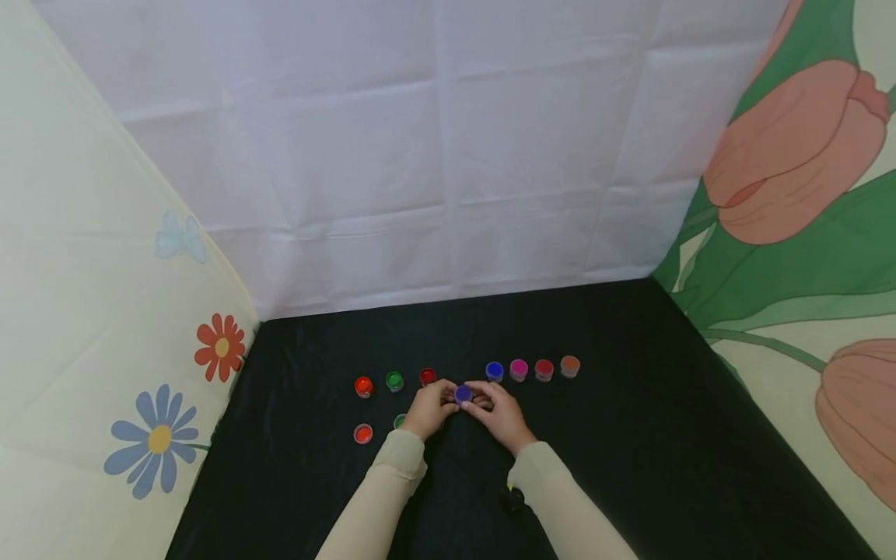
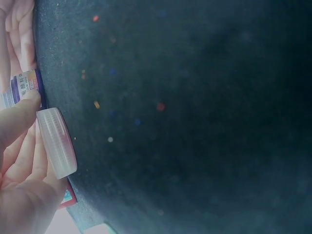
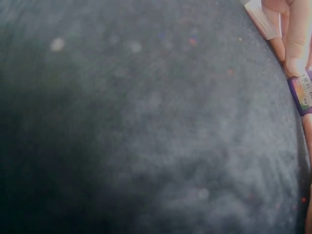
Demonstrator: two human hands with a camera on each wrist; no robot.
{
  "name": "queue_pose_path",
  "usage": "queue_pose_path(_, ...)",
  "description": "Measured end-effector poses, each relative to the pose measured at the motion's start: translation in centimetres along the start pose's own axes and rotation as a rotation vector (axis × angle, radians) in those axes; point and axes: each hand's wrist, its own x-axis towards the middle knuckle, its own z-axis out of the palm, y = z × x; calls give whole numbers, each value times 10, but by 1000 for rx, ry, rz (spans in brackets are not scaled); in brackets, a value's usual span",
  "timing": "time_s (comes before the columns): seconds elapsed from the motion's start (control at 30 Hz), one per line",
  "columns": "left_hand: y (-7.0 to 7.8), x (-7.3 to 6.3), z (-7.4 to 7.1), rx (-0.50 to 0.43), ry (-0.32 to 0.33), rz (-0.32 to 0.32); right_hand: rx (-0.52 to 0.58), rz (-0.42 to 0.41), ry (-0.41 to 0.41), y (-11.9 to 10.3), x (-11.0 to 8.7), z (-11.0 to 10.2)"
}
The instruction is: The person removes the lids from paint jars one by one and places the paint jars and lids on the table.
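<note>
Between both hands, a small paint jar point(image 1: 463, 394) with a purple lid is held over the black cloth. The left hand point(image 1: 432, 408) pinches its left side, and its thumb lies against the printed label point(image 2: 30, 84) in the left wrist view. From the other side the right hand point(image 1: 505, 416) grips the same jar with thumb and fingers. A translucent ribbed piece point(image 2: 57, 142), like a lid, sits beside the left fingers in the left wrist view. Behind the left hand stands a dark red jar point(image 1: 428, 376), partly covered. The left forearm partly hides a green jar point(image 1: 400, 421).
An orange-red jar point(image 1: 363, 386) and a green jar point(image 1: 395, 381) stand back left; another orange-red one point(image 1: 363, 434) is nearer. Blue point(image 1: 494, 371), pink point(image 1: 519, 369), red point(image 1: 544, 369) and orange-brown point(image 1: 570, 365) jars line up right. A black object point(image 1: 513, 498) is by the right sleeve.
</note>
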Motion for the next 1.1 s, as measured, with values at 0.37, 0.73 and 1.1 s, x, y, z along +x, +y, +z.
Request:
queue_pose_path(0.37,-1,1,0,-4,-6,-8,25,35,-2,-1,0,-1)
queue_pose_path(0.73,0,-1,0,10,1,-4,0,9,-48,-3,-2,-4)
queue_pose_path(1.1,0,-1,0,-2,7,0,35,23,-20,0,0,-1)
